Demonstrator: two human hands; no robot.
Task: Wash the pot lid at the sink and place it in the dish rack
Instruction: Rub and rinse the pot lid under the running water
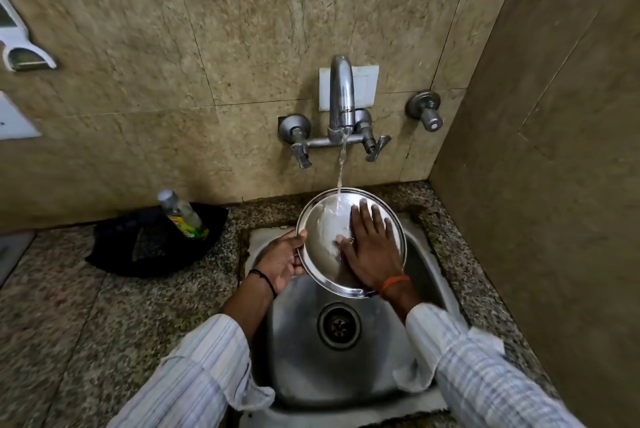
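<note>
The step in hand is the rinse. The steel pot lid (322,247) is held over the sink (426,265), tilted a little with its far edge highest, and the stream of water (341,168) from the wall tap (341,95) strikes it just beyond and to the left of the right fingertips.

The left hand (282,259) grips the lid's left rim: the thumb lies over the top edge and the remaining fingers curl underneath, out of sight, so it is pinching the rim between thumb and fingers. The right hand (372,247) lies flat on the lid's upper face, its fingers (360,219) spread and pressed to the metal, the thumb reaching left towards the lid's centre. This looks like rubbing the surface under the flow, though a single moment cannot confirm the motion. No sponge or cloth shows under the palm.

Left of the left-hand knuckles, on the granite counter (69,306), a black basket (114,251) holds a small bottle (183,216) with a green and yellow label; it may serve as the dish rack, but that is only a guess.

By my judgement the task is about halfway along. The next move calls for turning the lid to rinse its underside, keeping a firm pinch on the wet, slippery rim, then shutting off the tap and carrying the lid leftward to the rack.
</note>
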